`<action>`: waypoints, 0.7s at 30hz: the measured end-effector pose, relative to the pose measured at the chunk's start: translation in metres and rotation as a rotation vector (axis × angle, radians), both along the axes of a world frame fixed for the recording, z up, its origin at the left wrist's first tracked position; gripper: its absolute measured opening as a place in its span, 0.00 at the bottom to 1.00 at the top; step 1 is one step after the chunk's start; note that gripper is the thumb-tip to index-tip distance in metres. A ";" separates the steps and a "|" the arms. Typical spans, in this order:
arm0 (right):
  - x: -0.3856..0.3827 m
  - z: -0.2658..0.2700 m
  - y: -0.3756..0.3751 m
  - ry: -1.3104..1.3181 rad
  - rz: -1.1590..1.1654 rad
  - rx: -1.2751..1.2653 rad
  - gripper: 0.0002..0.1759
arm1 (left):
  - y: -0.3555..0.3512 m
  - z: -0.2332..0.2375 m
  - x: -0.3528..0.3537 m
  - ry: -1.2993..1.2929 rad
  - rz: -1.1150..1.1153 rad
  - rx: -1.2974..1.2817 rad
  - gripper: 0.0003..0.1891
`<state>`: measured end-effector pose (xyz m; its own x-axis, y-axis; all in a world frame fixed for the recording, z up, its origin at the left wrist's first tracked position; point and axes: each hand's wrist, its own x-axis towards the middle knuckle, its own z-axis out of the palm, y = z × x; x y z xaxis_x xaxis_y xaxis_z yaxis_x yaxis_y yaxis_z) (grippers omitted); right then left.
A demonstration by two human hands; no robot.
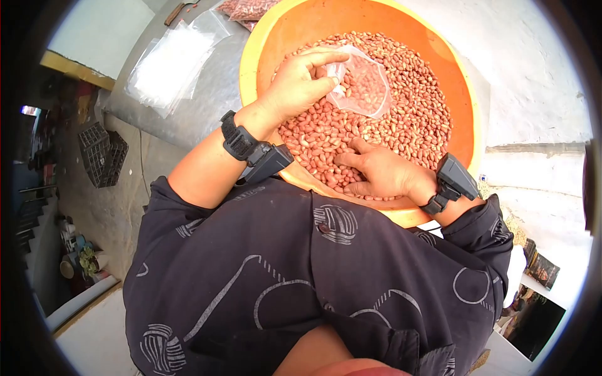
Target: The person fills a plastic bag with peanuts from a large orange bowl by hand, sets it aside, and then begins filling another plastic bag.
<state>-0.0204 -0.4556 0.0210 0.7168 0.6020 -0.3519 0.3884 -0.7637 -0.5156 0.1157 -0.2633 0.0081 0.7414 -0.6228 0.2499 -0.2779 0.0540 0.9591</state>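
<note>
Over the peanuts [417,84] I see room to pass on the right, between the clear plastic bag [364,81] and the raised wall of the orange basin [461,119]. A narrower way runs between the left hand [301,84] and the right hand [382,170], whose fingertips sink into the heap. The bag blocks the middle. The basin's rim bars the left, with a strip of metal tabletop [221,84] beyond; the person's dark shirt [269,250] closes the near side.
</note>
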 end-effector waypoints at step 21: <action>0.091 0.040 -0.002 -0.291 -0.365 0.444 0.11 | -0.007 -0.015 0.004 -0.186 0.019 -0.111 0.23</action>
<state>0.0707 -0.4578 0.0614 0.9317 0.3448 0.1139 0.3150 -0.6114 -0.7259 0.1195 -0.2703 -0.0069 0.6874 -0.5704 0.4495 -0.4514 0.1493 0.8797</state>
